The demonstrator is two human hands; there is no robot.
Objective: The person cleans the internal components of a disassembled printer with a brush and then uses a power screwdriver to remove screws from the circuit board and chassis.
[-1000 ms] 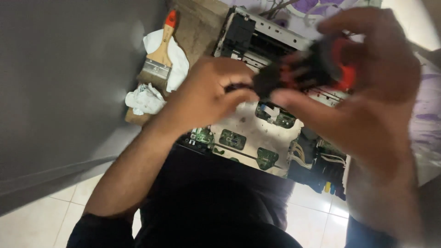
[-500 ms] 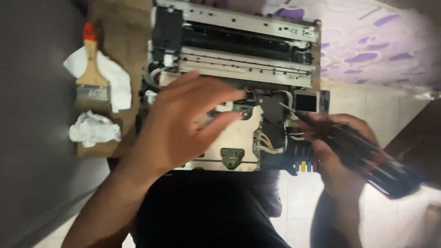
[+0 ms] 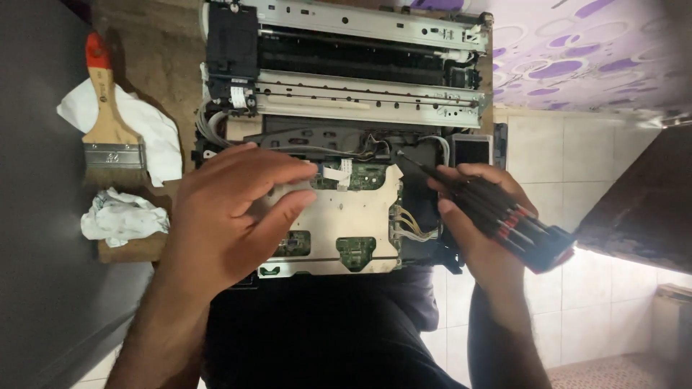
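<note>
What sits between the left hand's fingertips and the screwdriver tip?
In the head view, a white ribbon cable and a green circuit board lie between the left hand and the screwdriver tip.

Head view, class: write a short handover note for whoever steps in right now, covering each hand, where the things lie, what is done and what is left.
Left hand: open, fingers spread on the metal plate of the opened printer.
Right hand: holds a screwdriver, tip at the printer's right side near the wires.
Paintbrush and crumpled tissue lie to the left.
Done: outer cover is off, circuit boards exposed.
Left: the metal plate is still in place.
</note>
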